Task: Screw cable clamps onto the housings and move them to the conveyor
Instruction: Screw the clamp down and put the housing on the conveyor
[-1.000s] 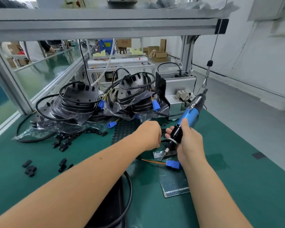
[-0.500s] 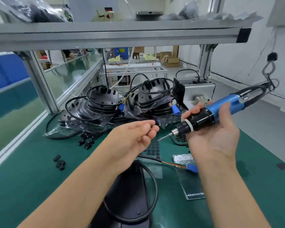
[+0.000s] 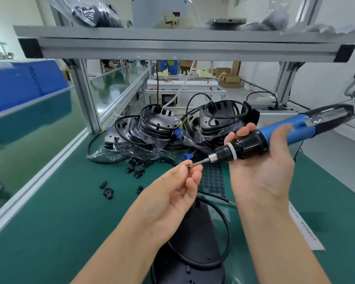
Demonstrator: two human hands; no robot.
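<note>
**Loading a screw onto the driver bit**

The left hand pinches a small screw at the bit tip; the right hand grips the blue screwdriver, held level above the bench; a black housing with its looped cable lies below the wrists; loose clamps wait beside the bagged housings. Next, judging by this: seat the screw, then bring the bit down square onto the clamp hole.

Green mat covers the workbench, edged on the left by an aluminium rail. Overhead, a grey aluminium shelf spans the bench, resting on slanted metal posts at left and right. Far behind, a white machine cabinet stands, with cardboard boxes on the grey floor beside it. White wall on the right, bright even light throughout. A blue bin sits at left.
</note>
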